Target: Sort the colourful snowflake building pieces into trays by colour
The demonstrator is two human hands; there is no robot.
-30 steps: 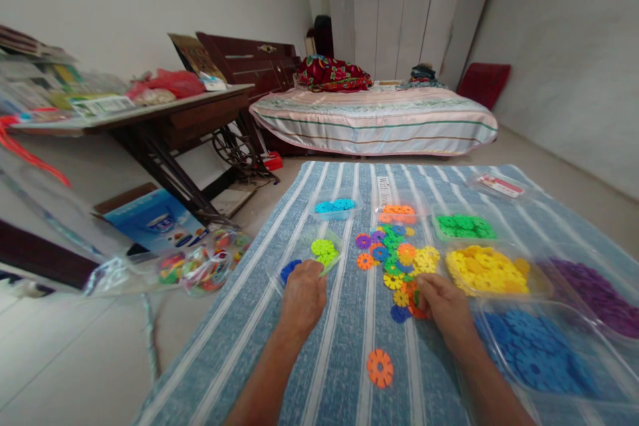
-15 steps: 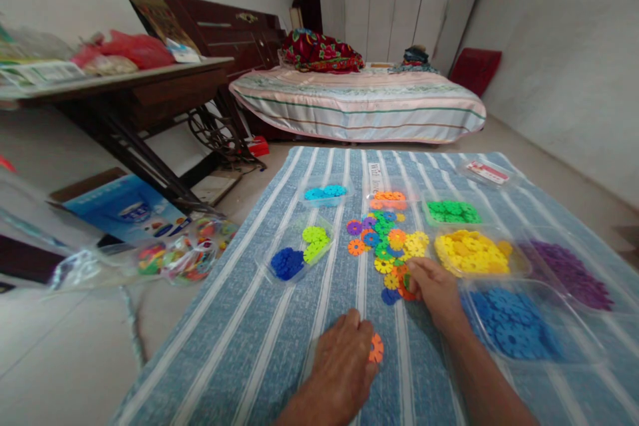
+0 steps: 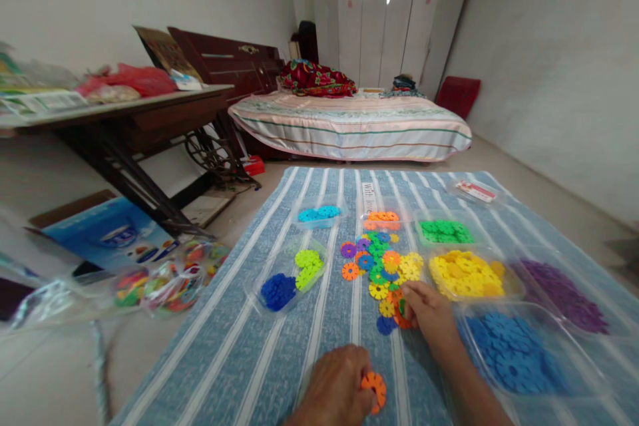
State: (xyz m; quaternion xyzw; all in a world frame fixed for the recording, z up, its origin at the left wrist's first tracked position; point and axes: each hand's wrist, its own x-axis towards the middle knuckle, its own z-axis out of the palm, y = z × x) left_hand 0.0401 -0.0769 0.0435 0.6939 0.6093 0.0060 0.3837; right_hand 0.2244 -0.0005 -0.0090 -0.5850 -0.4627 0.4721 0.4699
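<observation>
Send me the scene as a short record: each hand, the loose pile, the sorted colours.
Left hand: thumb and fingers at the edge of an orange disc; lifted or not, unclear
Right hand: fingertips at the near end of the mixed pile, a green disc showing beside them
Mixed pile: loose, overlapping, on the striped cloth
Left-side container: dark blue discs, lime discs
Far side, boxed: light blue discs, orange discs
Right side, boxed: green discs, yellow discs, purple discs, blue discs

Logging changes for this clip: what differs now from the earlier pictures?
The left hand left the box of dark blue and lime discs, came nearer the body, and now appears to pinch the lone orange disc. The right hand stayed at the mixed pile; the other boxes stayed put.
</observation>
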